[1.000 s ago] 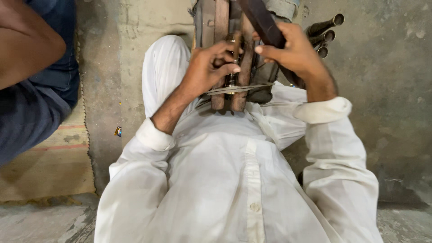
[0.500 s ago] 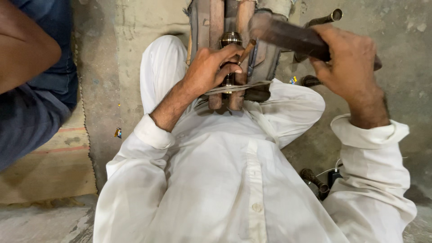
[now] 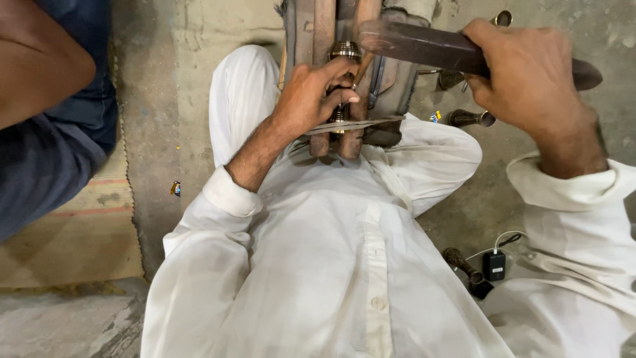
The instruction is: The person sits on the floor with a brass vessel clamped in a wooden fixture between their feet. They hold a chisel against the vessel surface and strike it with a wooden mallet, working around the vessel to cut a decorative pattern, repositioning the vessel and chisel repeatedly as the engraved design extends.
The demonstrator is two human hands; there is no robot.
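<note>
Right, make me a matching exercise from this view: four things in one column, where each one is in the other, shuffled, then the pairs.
Things:
1. left hand
2. right hand
3. black charger
4. woven mat

Places:
A. on the floor by the right sleeve
B. gripping a dark wooden bar
C. on the floor at the left, under a person in blue
D. pinching a small metal piece set between wooden blocks

Pairs: 1-D, 2-B, 3-A, 4-C

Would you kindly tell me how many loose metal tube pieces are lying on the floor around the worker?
4 visible: one tube at the top edge, two tubes under the right hand, and one beside the black adapter. Others may be hidden behind that hand.
</note>
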